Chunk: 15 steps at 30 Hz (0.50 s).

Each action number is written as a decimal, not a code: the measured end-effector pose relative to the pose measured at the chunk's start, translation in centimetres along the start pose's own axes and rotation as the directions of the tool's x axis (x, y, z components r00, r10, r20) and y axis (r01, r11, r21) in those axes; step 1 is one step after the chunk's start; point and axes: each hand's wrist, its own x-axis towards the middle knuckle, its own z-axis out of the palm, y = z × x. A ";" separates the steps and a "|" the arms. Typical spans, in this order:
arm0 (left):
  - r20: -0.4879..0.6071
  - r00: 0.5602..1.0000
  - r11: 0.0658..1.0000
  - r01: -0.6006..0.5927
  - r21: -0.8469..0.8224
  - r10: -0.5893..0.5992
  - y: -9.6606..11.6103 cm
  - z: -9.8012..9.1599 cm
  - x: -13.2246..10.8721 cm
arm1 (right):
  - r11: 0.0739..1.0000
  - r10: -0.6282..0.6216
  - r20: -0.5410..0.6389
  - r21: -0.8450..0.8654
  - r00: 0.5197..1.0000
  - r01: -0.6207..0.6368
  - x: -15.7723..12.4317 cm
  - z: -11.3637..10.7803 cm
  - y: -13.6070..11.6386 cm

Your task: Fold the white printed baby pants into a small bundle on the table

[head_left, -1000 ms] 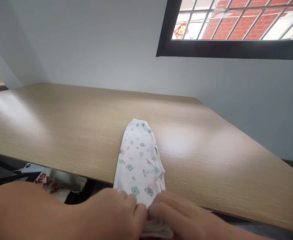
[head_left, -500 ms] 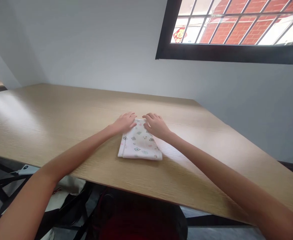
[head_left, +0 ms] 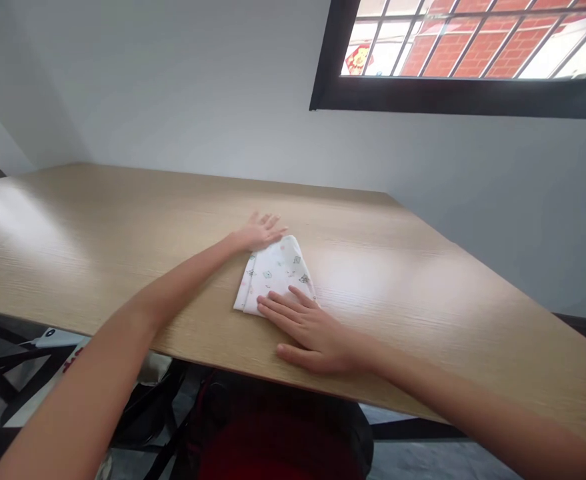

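A small folded white cloth with a tiny coloured print lies on the light wooden table, near its front edge. My left hand rests flat on the cloth's far left corner, fingers stretched out. My right hand lies flat, palm down, at the cloth's near edge, its fingertips pressing on the fabric. Neither hand holds anything.
A grey wall stands behind the table, with a black-framed barred window at the upper right. Under the table's front edge are a white bag with red print, dark chair parts and something dark red.
One second ago both hands held the long cloth's near end at the table edge. They folded it over to the far end. Now my right hand has come back to the near edge.
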 end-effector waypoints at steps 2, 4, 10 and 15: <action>-0.060 0.994 0.993 0.096 0.071 -0.092 -0.3 -1.2 0.5 | 0.998 0.016 0.036 0.062 0.999 -0.018 -0.3 -0.5 -0.3; -0.145 0.984 0.989 0.115 0.090 -0.101 1.2 -2.6 -0.8 | 0.995 0.060 0.057 0.073 0.997 -0.064 -0.6 -1.1 -0.1; 0.064 0.998 0.998 0.013 -0.056 -0.010 9.0 -4.0 -9.4 | 0.988 0.085 -0.142 -0.114 0.986 -0.102 -1.4 -1.4 2.7; 0.090 0.995 0.997 -0.042 -0.059 0.047 10.1 -2.0 -13.0 | 0.984 -0.015 -0.305 -0.175 0.952 -0.040 -1.7 0.1 4.2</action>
